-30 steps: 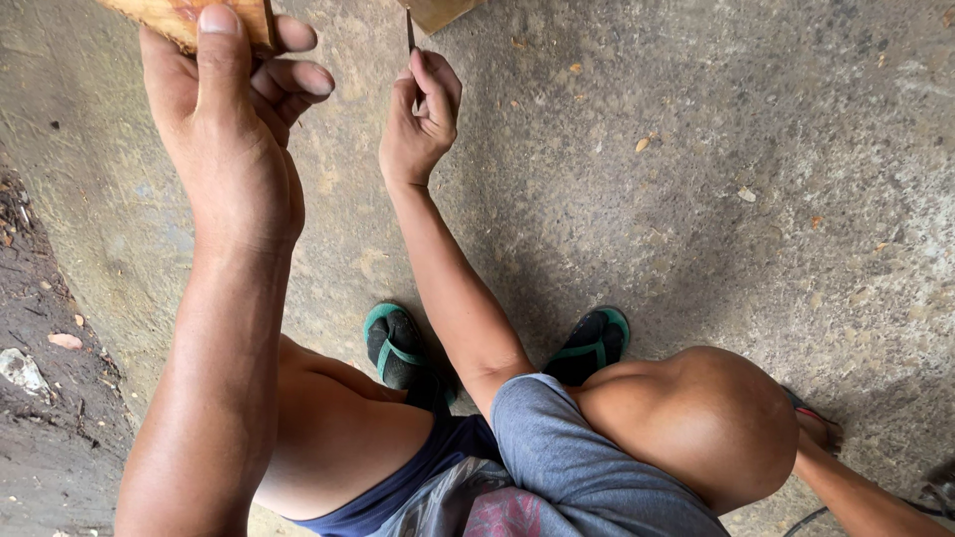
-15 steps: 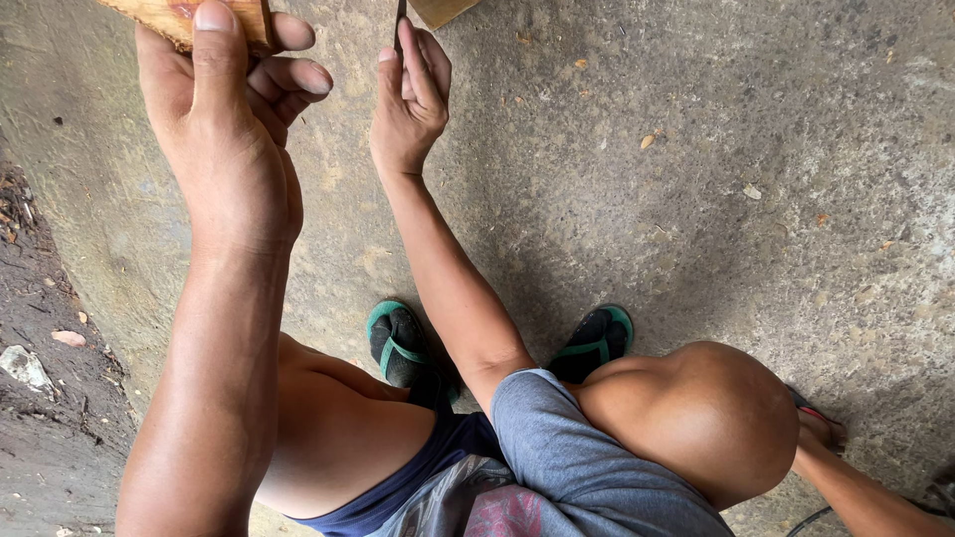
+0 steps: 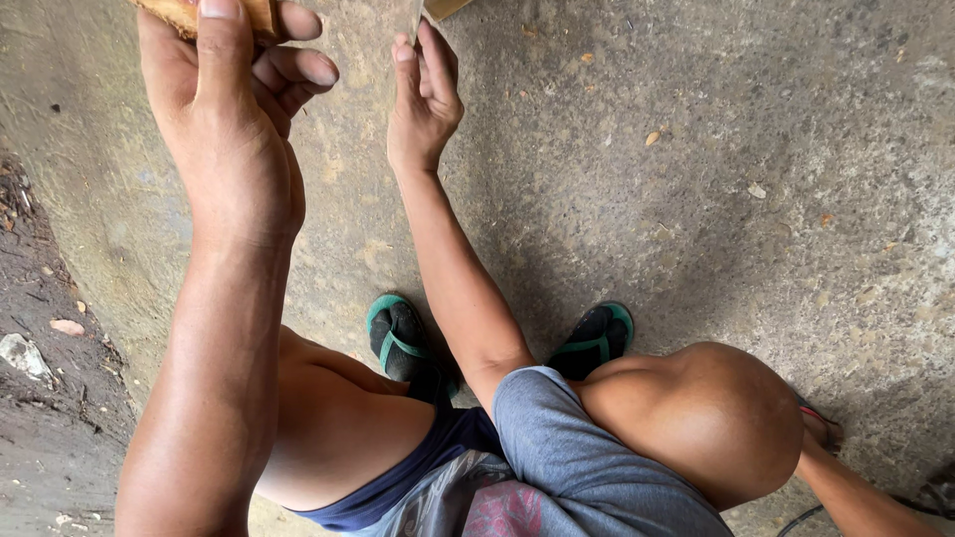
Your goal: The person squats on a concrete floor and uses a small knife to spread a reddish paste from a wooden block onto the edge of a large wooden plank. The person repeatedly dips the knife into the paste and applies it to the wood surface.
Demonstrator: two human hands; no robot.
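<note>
My left hand (image 3: pixel 224 119) fingers clamp a wood piece (image 3: pixel 189 12); right hand (image 3: pixel 423 94) fingers pinch a thin blade (image 3: pixel 418 15) over the concrete floor (image 3: pixel 696 179).

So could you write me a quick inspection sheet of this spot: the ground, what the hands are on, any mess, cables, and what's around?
Surface: rough grey concrete floor, stained, with a strip of dark dirt along one edge.
Job's things: a piece of wood at the top edge, mostly out of frame; a thin upright blade-like strip, unclear what it is.
Clutter: small chips scattered on the concrete; a pale stone in the dirt.
Hands: left hand grips the wood, thumb over it; right hand has its fingers raised against the strip.
Cables: a dark cord, partly seen at the bottom corner.
Surroundings: bare knees and green-strapped sandals.
</note>
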